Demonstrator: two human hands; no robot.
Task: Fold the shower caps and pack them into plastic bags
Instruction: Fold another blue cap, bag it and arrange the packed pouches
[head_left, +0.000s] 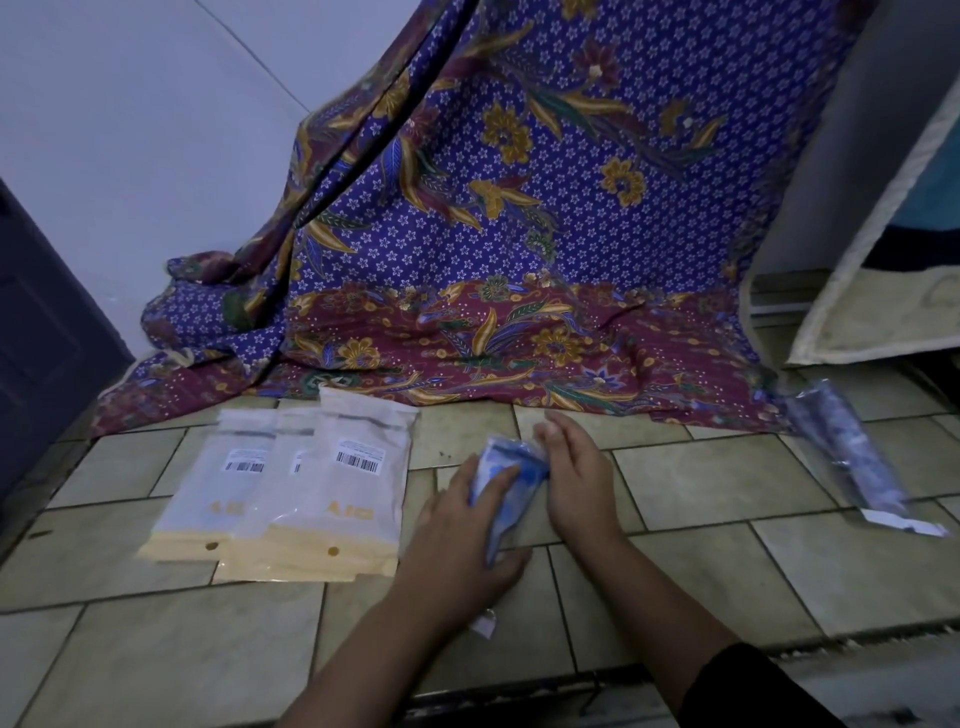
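Beige stone-look floor tiles (727, 467) carry everything, with a large purple and maroon floral batik cloth (519, 208) draped behind. Left of the hands lie three overlapping cream plastic bags with barcode labels (358, 488); well to their right lies a clear sleeve of blue caps (847, 457). Between the hands sits a crumpled blue-and-white thin plastic shower cap (496, 488). The left hand (462, 535) presses it flat, the right hand (576, 478) pinches its upper edge. It looks light, limp, slippery and springy, so pinning folded edges seems best.
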